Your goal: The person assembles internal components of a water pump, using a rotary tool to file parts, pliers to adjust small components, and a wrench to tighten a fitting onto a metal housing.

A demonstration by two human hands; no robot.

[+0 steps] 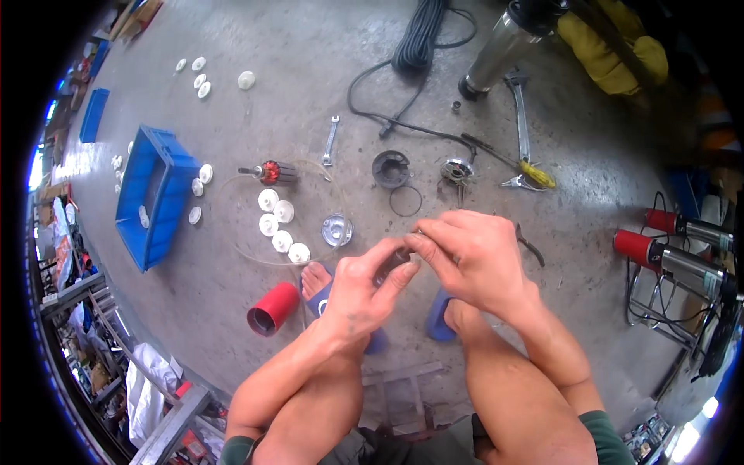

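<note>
Above the floor, between my knees, my left hand (367, 285) is closed round a small dark round part (393, 262), its thumb and index finger curled along the sides. My right hand (474, 252) meets it from the other side, thumb and fingertips pinched at the part's upper edge. The fingers hide much of the part, so its exact kind does not show. Just beyond my hands lie a thin black ring (405, 214), a dark round housing (390, 169), a metal fitting with prongs (457, 171) and a clear round cup (337, 230).
Several white plastic discs (284, 211) lie beside a motor rotor (271, 172) and a thin clear tube loop. A red cylinder (273, 308) rests near my foot. Left stands a blue bin (155, 201); ahead are a spanner (331, 141), coiled black cable (419, 39) and steel pump (504, 54).
</note>
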